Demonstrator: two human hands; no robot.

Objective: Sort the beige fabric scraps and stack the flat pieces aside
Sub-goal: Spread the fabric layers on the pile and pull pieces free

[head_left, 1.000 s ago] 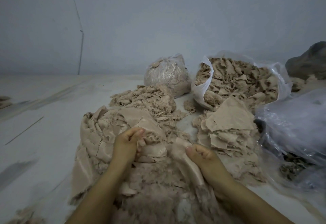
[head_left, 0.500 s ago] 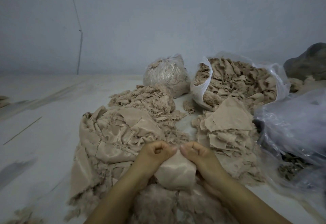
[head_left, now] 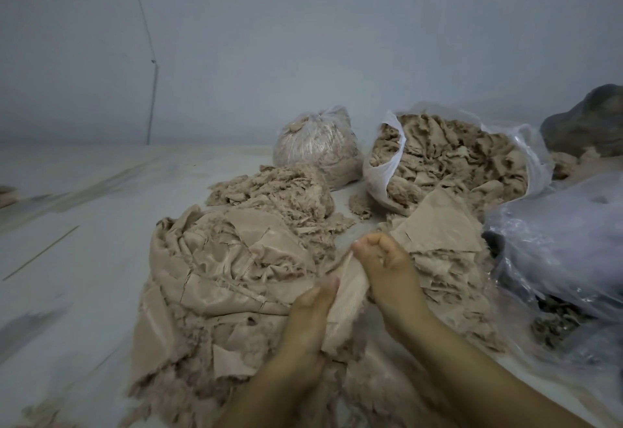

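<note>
Scrap [head_left: 347, 296]: we pinch it taut between left hand [head_left: 308, 323] and right hand [head_left: 387, 269], testing flatness.
Stack [head_left: 438, 225]: just behind scrap, receiving flats.

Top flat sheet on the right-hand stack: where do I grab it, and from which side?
Take the top flat sheet by its free near-right corner, coming from the right. That corner overhangs the frayed pieces beneath, while the right hand covers its near-left edge.
</note>
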